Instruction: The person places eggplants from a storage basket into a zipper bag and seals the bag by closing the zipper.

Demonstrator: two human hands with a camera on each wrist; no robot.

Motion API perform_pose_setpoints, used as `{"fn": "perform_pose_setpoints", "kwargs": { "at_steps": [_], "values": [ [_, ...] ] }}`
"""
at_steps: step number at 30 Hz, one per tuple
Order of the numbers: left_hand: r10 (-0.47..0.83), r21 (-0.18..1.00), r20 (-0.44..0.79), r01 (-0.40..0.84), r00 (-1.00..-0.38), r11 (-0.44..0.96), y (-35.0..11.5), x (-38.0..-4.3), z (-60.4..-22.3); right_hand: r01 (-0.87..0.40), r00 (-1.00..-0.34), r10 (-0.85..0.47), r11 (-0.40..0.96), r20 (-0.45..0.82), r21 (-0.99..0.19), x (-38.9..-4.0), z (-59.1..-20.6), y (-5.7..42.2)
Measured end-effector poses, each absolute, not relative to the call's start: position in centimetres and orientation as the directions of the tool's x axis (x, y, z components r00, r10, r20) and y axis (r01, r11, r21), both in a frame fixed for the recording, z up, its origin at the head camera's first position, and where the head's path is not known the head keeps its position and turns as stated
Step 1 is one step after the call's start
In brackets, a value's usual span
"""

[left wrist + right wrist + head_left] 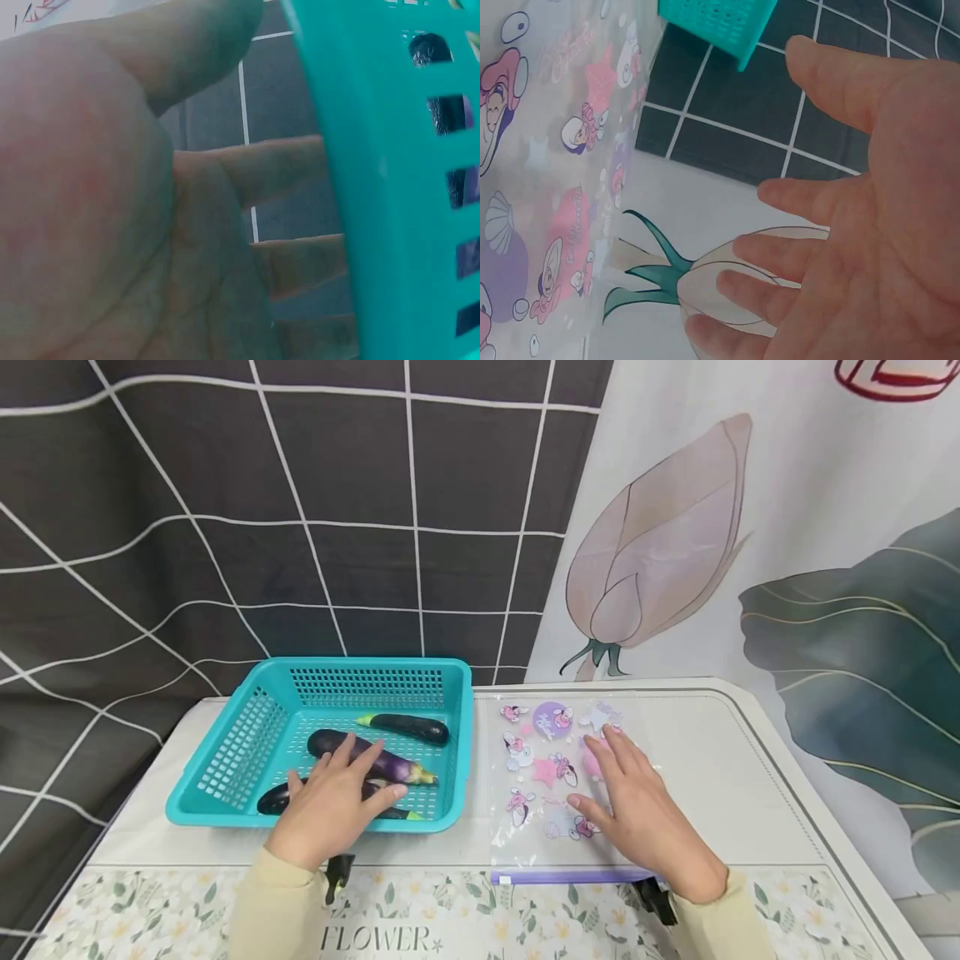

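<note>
My left hand (330, 802) is over the near side of a teal plastic basket (217, 802), its fingers spread. Beneath those fingers, partly hidden, lie a plump purple eggplant (390, 763) and a dark eggplant (273, 798). Farther back in the basket a slimmer eggplant (408, 727) lies with its green stem end to the left. To the right, my right hand (645, 802) spreads its straight fingers over a clear zip bag (517, 847) printed with pink and purple cartoon figures. The bag lies flat with its purple slider edge toward me. Neither hand grips anything.
Under everything is a white table mat (720, 760) with a flowered near band (442, 902). A dark gridded cloth (360, 468) hangs behind the basket, and a white curtain (675, 635) with plant prints hangs at the right.
</note>
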State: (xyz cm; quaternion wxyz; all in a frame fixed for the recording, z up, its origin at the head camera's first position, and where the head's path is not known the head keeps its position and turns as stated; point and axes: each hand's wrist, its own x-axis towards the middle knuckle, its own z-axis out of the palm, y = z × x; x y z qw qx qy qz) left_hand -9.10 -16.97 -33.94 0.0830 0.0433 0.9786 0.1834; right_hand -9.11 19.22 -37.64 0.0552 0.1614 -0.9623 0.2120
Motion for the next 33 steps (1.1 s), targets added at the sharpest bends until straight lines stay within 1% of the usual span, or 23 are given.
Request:
{"fn": "perform_pose_setpoints", "kwargs": {
  "at_steps": [6,10,20,27,33],
  "values": [
    [0.152,0.338,-0.164,0.089,-0.975,0.937,-17.4,-8.8,-33.9,-0.383,-0.922,-0.326,0.839,0.207,-0.387,-8.8,-37.8,19.5],
    [0.182,0.325,-0.164,0.121,-0.970,0.938,-17.7,-8.9,-33.7,-0.410,-0.910,-0.352,0.836,0.218,-0.364,-8.7,-37.8,19.7],
    [0.286,0.339,-0.174,0.215,-0.942,0.916,-17.9,-9.9,-33.2,-0.446,-0.895,-0.420,0.835,0.148,-0.324,-8.4,-38.2,19.9],
    [0.296,0.314,-0.196,0.226,-0.935,0.922,-18.3,-10.6,-33.0,-0.456,-0.889,-0.443,0.839,0.116,-0.296,-8.2,-38.6,20.1],
    [0.352,0.299,-0.179,0.290,-0.919,0.909,-18.8,-10.8,-33.0,-0.494,-0.868,-0.484,0.821,0.112,-0.287,-8.1,-39.0,20.2]
  ]
}}
